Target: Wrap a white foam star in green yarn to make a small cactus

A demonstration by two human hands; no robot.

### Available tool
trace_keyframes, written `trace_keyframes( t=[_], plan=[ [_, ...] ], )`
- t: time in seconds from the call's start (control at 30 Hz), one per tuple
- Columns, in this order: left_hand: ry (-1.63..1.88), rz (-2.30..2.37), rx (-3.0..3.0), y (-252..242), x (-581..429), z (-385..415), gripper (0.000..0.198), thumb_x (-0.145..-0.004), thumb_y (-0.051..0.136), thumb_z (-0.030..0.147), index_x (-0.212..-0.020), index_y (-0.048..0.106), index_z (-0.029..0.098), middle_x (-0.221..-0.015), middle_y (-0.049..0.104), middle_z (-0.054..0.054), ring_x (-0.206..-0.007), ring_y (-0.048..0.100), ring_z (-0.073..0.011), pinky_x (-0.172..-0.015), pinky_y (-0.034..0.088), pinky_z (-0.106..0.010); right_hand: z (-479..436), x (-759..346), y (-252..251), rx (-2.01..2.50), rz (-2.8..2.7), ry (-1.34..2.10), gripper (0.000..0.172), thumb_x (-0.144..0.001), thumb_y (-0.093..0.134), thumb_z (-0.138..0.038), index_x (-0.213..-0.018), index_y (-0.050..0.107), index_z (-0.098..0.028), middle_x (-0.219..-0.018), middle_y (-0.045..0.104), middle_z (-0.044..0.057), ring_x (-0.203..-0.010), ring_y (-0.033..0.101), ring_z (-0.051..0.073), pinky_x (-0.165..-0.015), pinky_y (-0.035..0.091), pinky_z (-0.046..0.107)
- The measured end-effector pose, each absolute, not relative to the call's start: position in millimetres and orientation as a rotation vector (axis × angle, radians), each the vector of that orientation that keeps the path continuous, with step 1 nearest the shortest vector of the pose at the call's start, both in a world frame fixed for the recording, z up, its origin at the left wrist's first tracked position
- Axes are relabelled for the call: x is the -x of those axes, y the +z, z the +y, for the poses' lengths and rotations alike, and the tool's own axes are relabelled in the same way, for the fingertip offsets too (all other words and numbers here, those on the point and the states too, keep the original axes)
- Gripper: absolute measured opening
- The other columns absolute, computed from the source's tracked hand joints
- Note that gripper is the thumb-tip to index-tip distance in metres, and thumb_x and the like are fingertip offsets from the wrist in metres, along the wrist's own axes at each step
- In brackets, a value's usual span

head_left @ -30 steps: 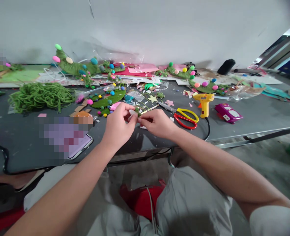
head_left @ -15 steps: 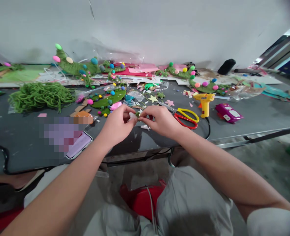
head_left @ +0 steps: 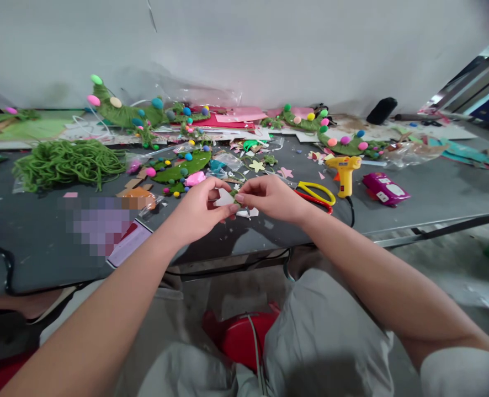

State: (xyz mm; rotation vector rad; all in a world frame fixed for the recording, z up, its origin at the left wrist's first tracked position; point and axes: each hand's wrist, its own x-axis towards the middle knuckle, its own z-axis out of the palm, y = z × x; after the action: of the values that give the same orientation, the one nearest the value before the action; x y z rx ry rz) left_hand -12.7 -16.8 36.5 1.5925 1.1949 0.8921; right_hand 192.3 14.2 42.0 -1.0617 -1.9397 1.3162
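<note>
Over the table's front edge, my left hand (head_left: 195,212) pinches a small white paper piece (head_left: 224,197) between thumb and fingers. A bit of green yarn (head_left: 237,202) lies at the edge of that paper. My right hand (head_left: 274,199) has its thumb and forefinger closed on the yarn, and the two hands' fingertips nearly meet. How the yarn is fixed to the paper is hidden by the fingers. White paper scraps (head_left: 248,213) lie just below the fingertips. Scissors (head_left: 317,193) with one red and one yellow handle rest beside my right wrist.
A yellow glue gun (head_left: 345,175) stands right of the scissors, near a purple packet (head_left: 386,189). Green yarn (head_left: 68,162) is heaped at left, behind a phone (head_left: 128,245). Green crescents with pompoms (head_left: 122,110) line the back. Paper stars (head_left: 256,165) lie scattered mid-table.
My left thumb has shifted right and slightly down, and more of the white paper now shows. My right fingertips have moved a little closer over the green yarn.
</note>
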Motion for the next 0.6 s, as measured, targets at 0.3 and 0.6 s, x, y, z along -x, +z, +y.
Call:
trace_keyframes(
  t=[0.3, 0.6],
  plan=[
    [0.925, 1.145, -1.493, 37.8, 12.2, -17.4, 0.039, -0.074, 0.084, 0.034, -0.103, 0.059, 0.022, -0.067, 0.058, 0.005, -0.068, 0.067, -0.0173, -0.064, 0.05, -0.027, 16.8, -200.4, 43.9, 0.964, -1.824, 1.555, 0.027, -0.086, 0.073, -0.04, -0.081, 0.07, -0.013, -0.069, 0.064, 0.0, -0.063, 0.053, 0.009, -0.059, 0.042, 0.024],
    [0.963, 1.185, -1.62, 39.4, 1.7, -18.3, 0.033, -0.073, 0.08, 0.027, -0.098, 0.06, 0.021, -0.062, 0.058, 0.006, -0.057, 0.055, -0.012, -0.059, 0.044, -0.024, 14.9, -217.0, 43.0, 1.021, -1.88, 1.477, 0.036, -0.089, 0.069, -0.051, -0.082, 0.067, -0.016, -0.075, 0.065, 0.001, -0.064, 0.055, 0.009, -0.059, 0.041, 0.024]
  ],
)
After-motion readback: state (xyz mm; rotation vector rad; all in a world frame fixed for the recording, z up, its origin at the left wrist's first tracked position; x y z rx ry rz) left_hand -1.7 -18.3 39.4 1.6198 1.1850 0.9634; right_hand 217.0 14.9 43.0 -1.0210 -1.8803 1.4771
